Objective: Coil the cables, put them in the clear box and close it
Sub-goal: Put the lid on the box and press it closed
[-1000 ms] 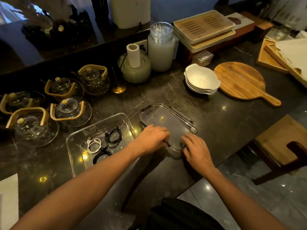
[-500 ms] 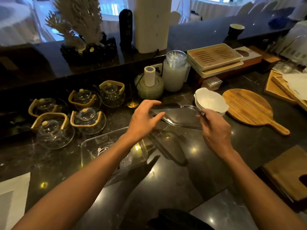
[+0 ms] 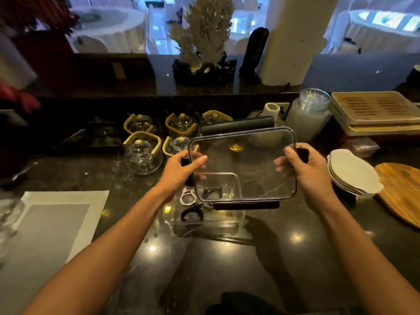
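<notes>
I hold the clear lid with dark clip flaps up in the air, tilted towards me, above the counter. My left hand grips its left edge and my right hand grips its right edge. Below it the clear box stands on the dark marble counter. Inside the box lie a coiled white cable and a coiled black cable. Another dark cable shows through the lid, partly hidden by it.
Several glass teapots with wooden handles stand at the back left. A stack of white bowls and a round wooden board are at the right. A glass jar and wooden trays stand behind. A grey-white mat lies at the left.
Both hands lifted the lid off the counter and raised it, turning it from flat to tilted towards me, over the box. The camera tipped upward.
</notes>
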Motion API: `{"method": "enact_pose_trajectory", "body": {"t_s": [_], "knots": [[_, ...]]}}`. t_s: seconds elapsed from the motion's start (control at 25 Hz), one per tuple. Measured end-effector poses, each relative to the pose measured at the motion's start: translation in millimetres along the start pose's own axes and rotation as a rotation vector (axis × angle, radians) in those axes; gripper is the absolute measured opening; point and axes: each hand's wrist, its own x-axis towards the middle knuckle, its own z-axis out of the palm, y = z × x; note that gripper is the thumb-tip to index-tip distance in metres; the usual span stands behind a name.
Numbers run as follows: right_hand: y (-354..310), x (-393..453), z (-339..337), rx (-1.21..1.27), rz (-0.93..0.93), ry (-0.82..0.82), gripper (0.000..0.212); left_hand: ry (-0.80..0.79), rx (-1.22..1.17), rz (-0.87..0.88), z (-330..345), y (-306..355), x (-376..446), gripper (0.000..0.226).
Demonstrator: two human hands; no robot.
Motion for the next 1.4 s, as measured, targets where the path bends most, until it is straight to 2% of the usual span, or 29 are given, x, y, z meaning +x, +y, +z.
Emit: {"method": "enact_pose_trajectory", "body": {"t_s": [0.16, 0.28, 0.44, 0.56, 0.76, 0.92, 1.08, 1.24, 1.4], "knots": [[37.8, 11.8, 45.2, 0.081, 0.235, -0.023, 0.014, 0.148, -0.028, -0.095, -40.6, -22.7, -19.9, 0.037], [68.6, 16.5, 67.0, 0.113, 0.433, -0.072, 0.023, 0.241, -0.002, -0.132, -57.9, -39.9, -28.5, 0.026], [94.1, 13.0, 90.0, 0.078, 0.64, -0.121, 0.018, 0.41, 0.127, -0.162, -73.2, -66.0, -29.3, 0.017], [113.7, 9.6, 101.5, 0.005, 0.642, -0.084, 0.017, 0.442, 0.176, -0.243, -79.0, -85.5, -25.9, 0.012], [131.3, 11.3, 109.2, -0.245, 0.508, -0.007, 0.023, 0.418, 0.216, -0.234, -76.6, -103.8, -13.1, 0.016], [137.2, 17.6, 107.9, -0.507, 0.445, -0.071, 0.027, 0.422, 0.289, -0.203, -76.3, -108.0, -1.4, 0.022], [150.3, 21.5, 104.3, -0.468, 0.46, -0.094, 0.03, 0.417, 0.27, -0.185, -77.2, -110.4, 2.6, 0.027], [152.0, 28.8, 99.7, -0.255, 0.578, -0.114, 0.023, 0.384, 0.219, -0.232, -82.1, -108.5, 7.5, 0.021], [148.9, 23.2, 98.3, -0.254, 0.537, -0.121, 0.027, 0.41, 0.149, -0.255, -80.7, -106.6, -1.1, 0.016]]}}
